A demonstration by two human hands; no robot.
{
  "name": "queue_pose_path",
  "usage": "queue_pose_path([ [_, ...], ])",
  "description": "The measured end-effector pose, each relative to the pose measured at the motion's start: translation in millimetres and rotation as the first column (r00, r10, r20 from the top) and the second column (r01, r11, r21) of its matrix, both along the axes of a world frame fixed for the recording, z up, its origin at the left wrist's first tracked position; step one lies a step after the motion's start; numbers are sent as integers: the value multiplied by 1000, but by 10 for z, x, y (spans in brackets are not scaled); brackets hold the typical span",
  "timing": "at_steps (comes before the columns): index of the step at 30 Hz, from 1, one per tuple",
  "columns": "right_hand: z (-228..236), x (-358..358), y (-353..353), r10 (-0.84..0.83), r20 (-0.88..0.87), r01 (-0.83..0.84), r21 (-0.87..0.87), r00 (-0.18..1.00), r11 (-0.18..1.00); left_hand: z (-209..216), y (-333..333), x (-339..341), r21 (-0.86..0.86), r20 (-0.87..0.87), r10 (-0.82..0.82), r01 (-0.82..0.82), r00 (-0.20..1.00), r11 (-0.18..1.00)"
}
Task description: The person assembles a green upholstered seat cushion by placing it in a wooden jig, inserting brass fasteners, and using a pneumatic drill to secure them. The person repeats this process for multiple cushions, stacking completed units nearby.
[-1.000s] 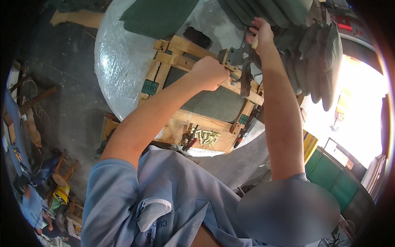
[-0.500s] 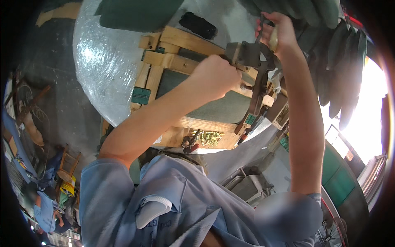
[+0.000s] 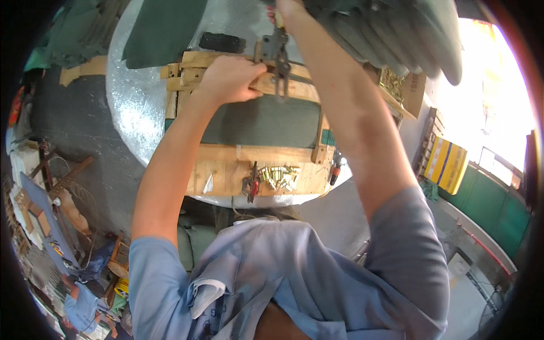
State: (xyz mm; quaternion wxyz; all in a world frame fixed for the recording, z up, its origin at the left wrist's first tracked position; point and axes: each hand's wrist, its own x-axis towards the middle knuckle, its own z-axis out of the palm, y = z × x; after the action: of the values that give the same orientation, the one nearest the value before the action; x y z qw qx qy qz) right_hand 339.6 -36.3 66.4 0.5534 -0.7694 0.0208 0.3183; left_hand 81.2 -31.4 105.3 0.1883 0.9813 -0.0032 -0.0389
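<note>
A wooden frame (image 3: 258, 153) with a dark green panel (image 3: 258, 122) lies on a round table (image 3: 133, 107) covered in clear film. A dark metal clamp-like tool with a lever (image 3: 280, 59) stands over the frame's far rail. My left hand (image 3: 231, 78) is closed over that rail, just left of the tool, its fingertips partly hidden. At the top edge, my right hand (image 3: 290, 10) is wrapped around the tool's upper handle and partly cut off by the picture. On the near board sit brass-coloured metal fittings (image 3: 280, 177) beside red-handled pliers (image 3: 251, 182).
A black pad (image 3: 222, 42) and a green sheet (image 3: 165, 34) lie beyond the frame. Dark green padded pieces (image 3: 391, 34) hang at the upper right. An orange-and-black tool (image 3: 335, 170) lies at the table's right edge. Another person (image 3: 82, 306) is at the lower left.
The view has shifted, and the frame sits straighter in it. The tool stands more upright at the far rail. My right hand has gone farther up, to the picture's edge.
</note>
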Motion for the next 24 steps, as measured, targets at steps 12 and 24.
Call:
queue_pose_path([
  [12, -85, -2597, -4384, 132, 470, -135, -27, 873, 990, -66, -2830, -2282, -497, 225, 618, -457, 753, 738],
  [24, -436, -2841, -4498, 679, 371, -397, -598, 634, 696, -119, -2826, -1137, -294, -82, 336, -345, 938, 891],
])
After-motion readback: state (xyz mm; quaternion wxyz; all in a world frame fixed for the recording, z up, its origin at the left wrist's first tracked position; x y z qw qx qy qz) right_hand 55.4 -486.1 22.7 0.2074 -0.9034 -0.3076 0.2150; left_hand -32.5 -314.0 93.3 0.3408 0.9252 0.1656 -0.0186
